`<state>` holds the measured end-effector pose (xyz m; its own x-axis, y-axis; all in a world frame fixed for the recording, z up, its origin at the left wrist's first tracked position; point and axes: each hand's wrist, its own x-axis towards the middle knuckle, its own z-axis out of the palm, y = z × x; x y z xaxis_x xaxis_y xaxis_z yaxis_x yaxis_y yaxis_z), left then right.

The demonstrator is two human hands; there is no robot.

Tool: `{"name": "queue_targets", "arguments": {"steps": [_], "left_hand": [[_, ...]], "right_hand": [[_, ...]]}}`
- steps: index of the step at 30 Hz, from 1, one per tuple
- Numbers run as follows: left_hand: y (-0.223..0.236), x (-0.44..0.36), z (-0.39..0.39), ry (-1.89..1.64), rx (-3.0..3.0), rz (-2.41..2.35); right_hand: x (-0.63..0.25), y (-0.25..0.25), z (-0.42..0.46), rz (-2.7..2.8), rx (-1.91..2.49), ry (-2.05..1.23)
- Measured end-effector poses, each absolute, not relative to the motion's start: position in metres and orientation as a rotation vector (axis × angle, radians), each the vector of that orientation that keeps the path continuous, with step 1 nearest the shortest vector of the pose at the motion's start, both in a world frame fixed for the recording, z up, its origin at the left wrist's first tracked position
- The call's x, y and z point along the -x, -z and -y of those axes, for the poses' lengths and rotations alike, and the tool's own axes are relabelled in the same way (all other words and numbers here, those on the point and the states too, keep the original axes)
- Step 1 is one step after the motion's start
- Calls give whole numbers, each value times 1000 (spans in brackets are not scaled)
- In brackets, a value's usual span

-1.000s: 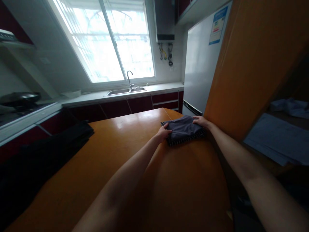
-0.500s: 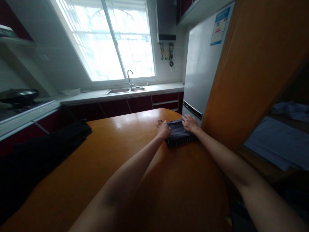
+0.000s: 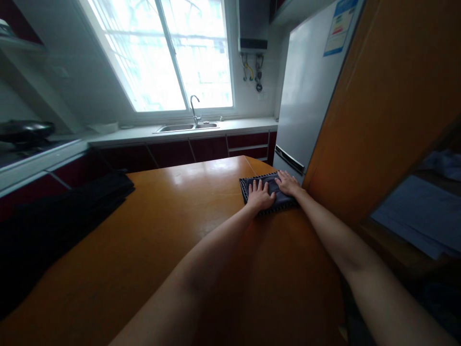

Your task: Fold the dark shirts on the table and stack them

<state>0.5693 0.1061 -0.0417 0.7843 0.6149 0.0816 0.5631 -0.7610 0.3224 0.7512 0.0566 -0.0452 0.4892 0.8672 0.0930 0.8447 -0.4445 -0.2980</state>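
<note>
A folded dark cloth (image 3: 271, 183) with a black-and-white patterned border lies near the far right end of the wooden table (image 3: 173, 226). Spread flat across its left half is my left hand (image 3: 260, 196), fingers apart and pointing away. My right hand (image 3: 287, 183) rests on the cloth's right part, its fingers stretched out. Both palms press down on the fabric, and neither hand grips it. What lies under the hands is hidden.
Dark clothing (image 3: 72, 216) lies along the table's left edge. Beyond the table are a counter with a sink (image 3: 176, 128) and a tap. A refrigerator (image 3: 306, 91) and a wooden panel (image 3: 382, 105) stand at right, beside shelves holding light-blue fabric (image 3: 421, 211).
My left hand has let go of the cloth's left edge and moved right onto it, opening flat. The border on that side now shows. My right hand stays on the right part.
</note>
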Motion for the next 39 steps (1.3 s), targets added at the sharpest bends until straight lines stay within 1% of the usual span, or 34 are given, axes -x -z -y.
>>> {"name": "queue_targets", "arguments": {"steps": [11,17,20,23,27,34,39], "left_hand": [[41,-566,-102,-380,-2463,-1346],[33,-561,-90,-475,-2450,-1429],[28,-554,-70,-593,-2706,-1190],[31,-542,-48,-518,-2879,-904],[42,-519,-37,-471,-2953,-830],[52,-471,-51,-482,-3032,-584],[52,-449,-56,-464,-2936,-572]], "right_hand": [[-755,52,-60,1401,2437,-127],[-754,52,-59,1396,2422,-105],[-752,51,-59,1400,2419,-86],[-750,50,-59,1404,2416,-66],[-754,48,-56,1397,2412,-36],[-757,38,-24,1317,2435,84],[-707,28,-4,1360,2384,201]]}}
